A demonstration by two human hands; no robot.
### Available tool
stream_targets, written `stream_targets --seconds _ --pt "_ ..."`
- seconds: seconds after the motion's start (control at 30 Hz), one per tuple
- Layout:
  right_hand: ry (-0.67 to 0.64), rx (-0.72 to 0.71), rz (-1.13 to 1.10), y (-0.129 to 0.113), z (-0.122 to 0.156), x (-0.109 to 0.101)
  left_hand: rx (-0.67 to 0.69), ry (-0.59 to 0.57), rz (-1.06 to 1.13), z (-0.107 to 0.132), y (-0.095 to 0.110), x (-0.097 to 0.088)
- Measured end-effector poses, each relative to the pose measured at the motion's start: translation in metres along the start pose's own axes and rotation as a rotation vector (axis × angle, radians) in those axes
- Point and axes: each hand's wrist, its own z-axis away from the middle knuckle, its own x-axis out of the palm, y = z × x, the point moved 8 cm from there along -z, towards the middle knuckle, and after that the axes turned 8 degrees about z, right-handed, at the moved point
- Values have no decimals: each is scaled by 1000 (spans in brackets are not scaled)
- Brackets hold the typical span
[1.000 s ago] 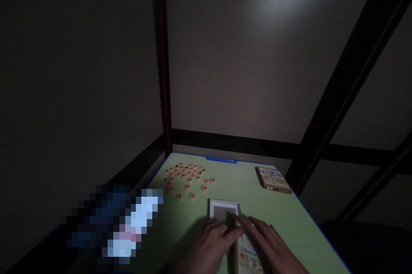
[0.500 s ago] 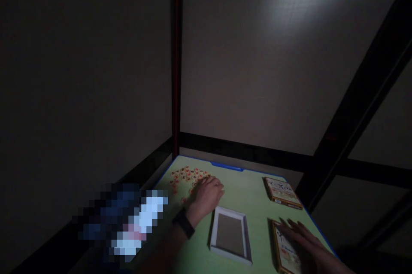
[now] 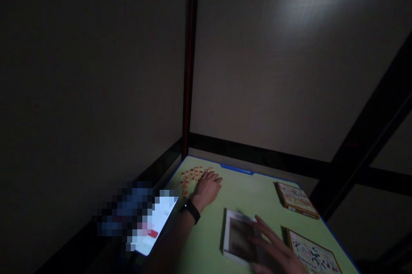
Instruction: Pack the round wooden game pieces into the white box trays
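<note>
My left hand (image 3: 209, 187), with a dark band on its wrist, lies over the right side of a spread of Chinese chess pieces (image 3: 195, 174). Its fingers are stretched out, and some pieces are covered by them. The pieces are small round discs with red or dark marks, at the far left of the green table (image 3: 206, 239). Over the right side of a shallow white-rimmed box tray (image 3: 226, 235) hovers my right hand (image 3: 277, 250), fingers apart and a little blurred. Nothing shows in its fingers. The tray's lower right part is hidden.
Two printed flat boxes lie along the right: one box (image 3: 298, 199) farther back, another box (image 3: 317, 254) nearer. A lit phone-like screen (image 3: 161, 220), partly pixelated, is at the left edge. Dark walls (image 3: 257, 93) stand behind and left.
My right hand has moved left, off the near printed box and over the tray. My left hand stays at the pieces, slightly farther in. The view has shifted a little left.
</note>
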Motion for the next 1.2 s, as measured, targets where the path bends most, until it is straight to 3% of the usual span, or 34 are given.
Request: stream_targets --seconds 0.1,0.17,0.3,0.4,0.53,0.8,0.93,1.07,1.2 --pt "50 70 -112 2 -61 -26 -28 69 5 28 8 -4" --pt "44 58 -222 6 -118 -22 -59 108 -32 50 10 -5" --pt "-24 25 -387 20 -229 25 -215 241 -124 80 -5 -12" --pt "-38 88 -361 32 -278 63 -331 299 -138 84 -21 -10" --pt "-23 76 -337 33 -297 89 -422 288 -125 77 -36 4" --pt "-22 66 -358 26 -279 103 -414 269 -117 53 -47 21" --pt "-8 74 -351 31 -279 99 -356 290 -133 56 -35 16" --pt "-28 72 -320 32 -301 97 -285 274 -136 70 -11 14" --pt "-67 -81 -316 -5 -321 104 -268 244 -87 81 1 24"
